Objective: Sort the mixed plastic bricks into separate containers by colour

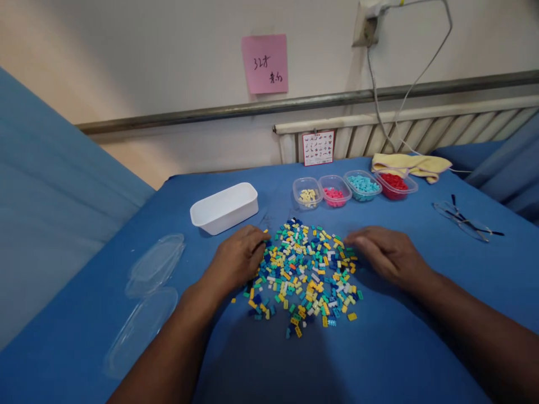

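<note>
A loose pile of tiny building bricks (pixel 305 269) in yellow, blue, green, white and a few other colours is spread over the blue cloth. At its left edge is my left hand (pixel 241 258), its fingers curled inward and pressed together against the outer bricks. Whatever the fingertips hold, if anything, is hidden. On the opposite side, my right hand (pixel 385 252) touches the pile's right edge, thumb and fingers closed together. Slight blur at those fingertips hides whether a brick is between them.
Behind the pile stand a white tub (pixel 225 207) and small clear boxes of cream (pixel 307 193), pink (pixel 334 192), light blue (pixel 362 186) and red bricks (pixel 394 186). Clear lids (pixel 143 331) lie left, glasses (pixel 467 219) right, a yellow cloth (pixel 410 166) at the back.
</note>
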Tool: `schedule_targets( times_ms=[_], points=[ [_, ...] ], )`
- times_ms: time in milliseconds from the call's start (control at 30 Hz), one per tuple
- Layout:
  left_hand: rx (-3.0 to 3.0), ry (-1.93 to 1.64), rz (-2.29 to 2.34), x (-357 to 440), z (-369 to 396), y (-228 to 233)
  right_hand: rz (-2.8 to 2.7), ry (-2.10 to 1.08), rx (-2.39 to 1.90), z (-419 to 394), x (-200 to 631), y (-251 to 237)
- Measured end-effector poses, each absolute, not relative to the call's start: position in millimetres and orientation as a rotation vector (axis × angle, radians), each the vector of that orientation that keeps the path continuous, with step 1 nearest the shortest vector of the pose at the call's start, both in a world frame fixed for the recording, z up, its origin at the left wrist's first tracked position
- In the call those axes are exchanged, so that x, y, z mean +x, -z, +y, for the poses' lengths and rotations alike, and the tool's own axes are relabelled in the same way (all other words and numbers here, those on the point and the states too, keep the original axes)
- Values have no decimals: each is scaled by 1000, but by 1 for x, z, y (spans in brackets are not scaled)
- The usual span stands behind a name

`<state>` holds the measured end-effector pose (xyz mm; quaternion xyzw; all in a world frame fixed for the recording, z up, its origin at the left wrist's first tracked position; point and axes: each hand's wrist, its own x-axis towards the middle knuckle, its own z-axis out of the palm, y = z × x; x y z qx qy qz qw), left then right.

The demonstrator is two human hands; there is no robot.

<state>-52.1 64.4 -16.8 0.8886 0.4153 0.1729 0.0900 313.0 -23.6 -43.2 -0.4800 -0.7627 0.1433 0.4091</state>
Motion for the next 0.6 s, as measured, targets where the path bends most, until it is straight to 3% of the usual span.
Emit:
schedule_targets(
  times_ms=[133,600],
  points=[
    [2614,-509,1258,-50,62,14,-1648,-391,-1500,-9,325,57],
    [2562,-598,1360,-48,61,12,-1708,-465,-1523,-2,327,70]
  ],
)
